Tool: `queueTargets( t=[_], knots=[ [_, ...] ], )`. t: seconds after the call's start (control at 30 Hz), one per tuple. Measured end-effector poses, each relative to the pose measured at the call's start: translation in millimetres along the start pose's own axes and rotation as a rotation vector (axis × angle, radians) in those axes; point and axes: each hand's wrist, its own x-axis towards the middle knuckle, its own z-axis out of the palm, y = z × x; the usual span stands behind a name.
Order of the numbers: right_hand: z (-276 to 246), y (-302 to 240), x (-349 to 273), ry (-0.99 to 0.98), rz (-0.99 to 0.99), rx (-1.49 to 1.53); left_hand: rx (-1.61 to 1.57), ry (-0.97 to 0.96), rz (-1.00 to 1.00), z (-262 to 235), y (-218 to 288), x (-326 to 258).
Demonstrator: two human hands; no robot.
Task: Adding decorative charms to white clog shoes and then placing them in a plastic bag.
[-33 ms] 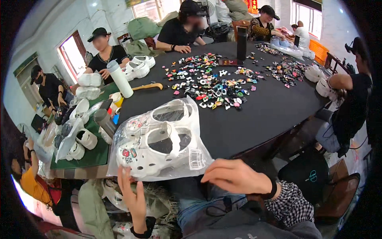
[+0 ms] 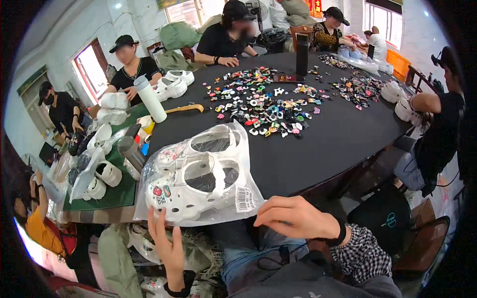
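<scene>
Bagged clogs: pair of white clogs (image 2: 196,181) with small coloured charms, sealed in a clear plastic bag (image 2: 238,144), lying at the near edge of the tabletop, partly overhanging toward the person's lap.
Tabletop: large, round, black (image 2: 338,134); green mat (image 2: 117,193) on its left part.
Co-workers: several people seated around the far and right rim; one at right (image 2: 437,134) handles white clogs.
Charm heap: spread of small coloured charms (image 2: 263,102) mid-table, a second patch (image 2: 357,87) further right.
Loose clogs: white pairs (image 2: 171,84) at the far left, more (image 2: 107,171) on the mat.
Bottles: white cylinder (image 2: 150,99) upright at left; dark tall flask (image 2: 301,54) upright near the far side.
Left hand: (image 2: 166,243) below the bag, fingers spread and pointing up, fingertips touching the bag's lower edge.
Right hand: (image 2: 295,218) just beside the bag's lower right corner, fingers curled loosely, thumb and forefinger close to the bag's edge by the label; cannot tell whether they pinch it.
</scene>
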Motion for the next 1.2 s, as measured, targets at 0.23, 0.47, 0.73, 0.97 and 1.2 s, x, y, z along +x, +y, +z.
queueTargets(
  t=[0.23,0.47,0.73,0.97,1.2],
  knots=[
    [-16.7,29.7,15.3,-0.122,0.176,-0.104,0.227,-0.032,0.061,19.7,20.9,-11.3],
    [10.8,61.0,17.3,-0.02,-0.157,-0.512,0.548,-0.045,0.156,34.8,1.8,7.8],
    [49.0,28.7,26.5,0.061,-0.512,-0.736,0.366,-0.107,0.109,7.7,-23.1,39.0],
    [59.3,37.7,18.7,-0.136,-0.397,-0.631,-0.045,-0.052,-0.038,-7.2,-3.0,-8.9],
    [-19.0,51.8,50.6,0.398,0.483,-0.391,-0.88,-0.528,-0.638,20.2,-3.0,-41.8]
  ],
)
